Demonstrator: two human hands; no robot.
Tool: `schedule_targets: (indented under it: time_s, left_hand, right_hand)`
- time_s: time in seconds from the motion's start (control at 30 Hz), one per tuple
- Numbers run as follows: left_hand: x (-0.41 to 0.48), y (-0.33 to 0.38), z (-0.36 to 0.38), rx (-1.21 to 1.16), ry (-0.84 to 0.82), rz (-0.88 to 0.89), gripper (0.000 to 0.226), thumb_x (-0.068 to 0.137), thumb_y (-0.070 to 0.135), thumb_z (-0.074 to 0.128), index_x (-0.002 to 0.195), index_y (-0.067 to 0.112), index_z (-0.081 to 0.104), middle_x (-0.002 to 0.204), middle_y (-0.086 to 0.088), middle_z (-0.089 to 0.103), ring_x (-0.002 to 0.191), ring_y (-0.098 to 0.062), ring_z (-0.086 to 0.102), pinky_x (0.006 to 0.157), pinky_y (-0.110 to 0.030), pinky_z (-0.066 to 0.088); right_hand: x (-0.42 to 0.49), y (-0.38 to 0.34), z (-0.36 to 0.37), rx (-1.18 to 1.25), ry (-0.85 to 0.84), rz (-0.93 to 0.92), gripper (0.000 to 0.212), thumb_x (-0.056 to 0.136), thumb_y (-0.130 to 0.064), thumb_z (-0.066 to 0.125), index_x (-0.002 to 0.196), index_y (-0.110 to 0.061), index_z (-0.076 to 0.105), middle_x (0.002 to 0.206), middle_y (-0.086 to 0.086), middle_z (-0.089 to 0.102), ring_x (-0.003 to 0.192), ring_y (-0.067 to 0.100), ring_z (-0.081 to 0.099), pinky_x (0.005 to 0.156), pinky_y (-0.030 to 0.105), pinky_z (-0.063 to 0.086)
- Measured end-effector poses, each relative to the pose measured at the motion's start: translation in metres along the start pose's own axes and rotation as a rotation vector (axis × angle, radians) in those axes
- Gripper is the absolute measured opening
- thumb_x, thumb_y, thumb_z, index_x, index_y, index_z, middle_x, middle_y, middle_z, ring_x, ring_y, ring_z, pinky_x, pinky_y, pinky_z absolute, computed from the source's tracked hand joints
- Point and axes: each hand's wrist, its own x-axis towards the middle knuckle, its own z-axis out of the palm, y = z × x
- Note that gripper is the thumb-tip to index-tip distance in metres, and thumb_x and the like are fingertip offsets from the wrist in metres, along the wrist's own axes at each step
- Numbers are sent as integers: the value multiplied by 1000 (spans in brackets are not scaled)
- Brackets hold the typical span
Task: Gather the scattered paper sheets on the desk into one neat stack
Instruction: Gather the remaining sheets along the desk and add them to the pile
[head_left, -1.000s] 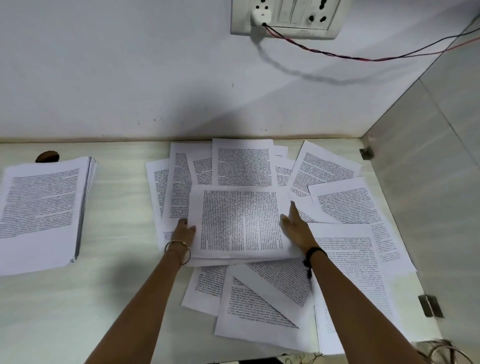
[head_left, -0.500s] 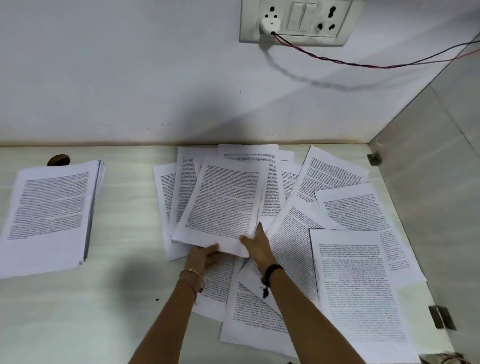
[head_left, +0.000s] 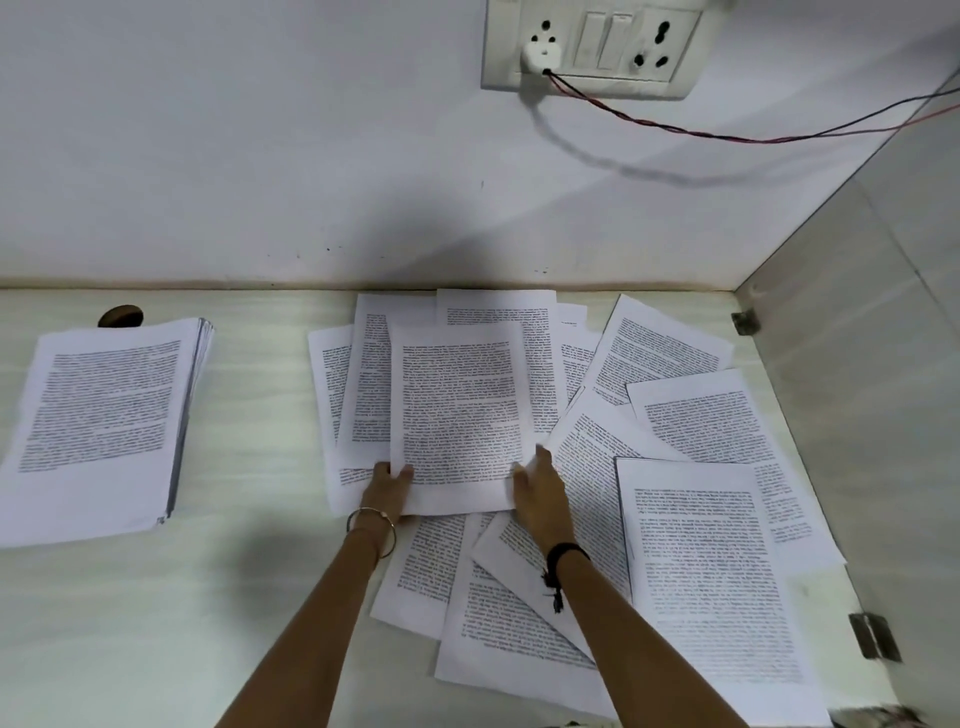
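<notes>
held the top sheet at both bottom corners, left hand pinching, right hand flat and spread; best squared up slowly over the scattered sheets, then moved onto the neat stack.

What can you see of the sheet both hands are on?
The top sheet is white paper, densely printed in black, upright and near square to the desk edge. It lies on the other scattered sheets. The left hand grips its bottom left corner; the right hand meets its bottom right edge.
</notes>
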Motion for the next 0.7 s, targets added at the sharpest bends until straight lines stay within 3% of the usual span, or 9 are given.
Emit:
schedule_targets:
  time_s: [0.07, 0.17, 0.23, 0.33, 0.4, 0.47, 0.53, 0.63, 0.7]
  left_hand:
    - [-7, 3, 9, 4, 33, -15, 47, 97, 31, 41, 133, 2, 32, 129, -21, 50, 111, -37, 52, 76, -33, 47]
    - [-11, 2, 15, 15, 49, 14, 47, 96, 38, 39, 130, 6, 35, 128, -24, 52, 112, -40, 54, 93, -45, 49]
    - [-11, 2, 15, 15, 44, 43, 54, 87, 41, 49, 128, 7, 45, 127, -19, 55, 113, -37, 54, 97, -43, 46]
    - [-20, 13, 12, -113, 30, 26, 55, 62, 31, 58, 111, 8, 61, 106, -10, 61, 88, -27, 58, 78, -33, 48]
    - [-19, 16, 10, -236, -10, -7, 31, 74, 16, 66, 104, 7, 60, 97, -9, 59, 73, -23, 55, 66, -29, 46]
    - [-11, 13, 8, -279, -43, -3, 32, 85, 5, 60, 117, 3, 57, 108, -13, 61, 90, -31, 60, 83, -36, 50]
    - [-6, 9, 9, -147, -27, 57, 41, 86, -3, 56, 127, 1, 51, 122, -19, 59, 108, -36, 56, 96, -38, 44]
    - [-10, 4, 12, -17, -9, 100, 50, 83, -12, 47, 130, 5, 49, 113, -12, 59, 97, -25, 52, 88, -30, 40]
    - [-10, 2, 14, 0, -37, 73, 49, 76, -10, 53, 124, 3, 54, 111, -13, 60, 95, -25, 52, 87, -30, 41]
  right_hand:
    - [1, 0, 1, 0, 55, 42, 50, 101, -29, 37, 143, -3, 32, 140, 15, 47, 127, 29, 46, 100, 36, 39]
    - [1, 3, -2, -39, 76, 18, 45, 101, -25, 37, 142, -6, 38, 133, 14, 54, 121, 28, 53, 99, 38, 45]
    - [1, 8, -8, -67, 70, -9, 42, 99, -19, 40, 140, -8, 43, 129, 12, 59, 118, 26, 56, 98, 39, 47]
    - [2, 22, -18, -63, 32, -59, 40, 94, -11, 46, 134, -7, 51, 124, 11, 62, 114, 24, 58, 99, 39, 47]
    - [1, 32, -24, -47, -50, -102, 35, 93, -8, 47, 125, -5, 58, 113, 9, 66, 108, 22, 61, 100, 36, 47]
    - [-3, 38, -27, -75, -87, -179, 24, 91, -7, 47, 105, -2, 66, 97, -1, 63, 99, 15, 58, 93, 35, 50]
    - [-10, 44, -32, -177, 37, -246, 22, 87, -8, 48, 96, -7, 68, 95, -2, 60, 97, 16, 55, 80, 32, 51]
    - [-22, 56, -41, -526, 314, -180, 55, 63, -13, 63, 117, -14, 55, 118, 11, 59, 109, 31, 55, 82, 45, 50]
    - [-29, 63, -45, -621, 332, 17, 83, 54, -21, 74, 132, -13, 44, 139, 18, 47, 126, 42, 45, 92, 59, 41]
